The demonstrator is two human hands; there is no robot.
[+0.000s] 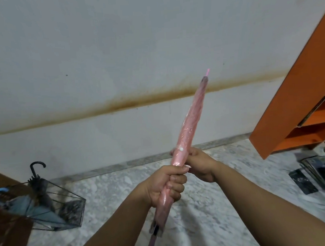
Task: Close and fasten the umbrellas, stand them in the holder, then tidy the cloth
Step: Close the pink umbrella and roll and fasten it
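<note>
At the bottom edge the pink umbrella (186, 129) has its handle cut off, and its tip blurs against the wall (96, 50). It slants up and away, rolled shut. The left hand (166, 186) grips its lower canopy; the right hand (197, 164), just beyond, curls round it by the white snap. Far left, the wire holder (75, 210) holds two umbrellas, partly blurred.

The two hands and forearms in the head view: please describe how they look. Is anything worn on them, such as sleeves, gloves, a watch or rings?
Both forearms are bare as far as the frame shows: no sleeve or glove. The left hand and right hand show no watch, bracelet or ring. The fingernails look short and unpainted, though the picture is slightly blurred.
</note>
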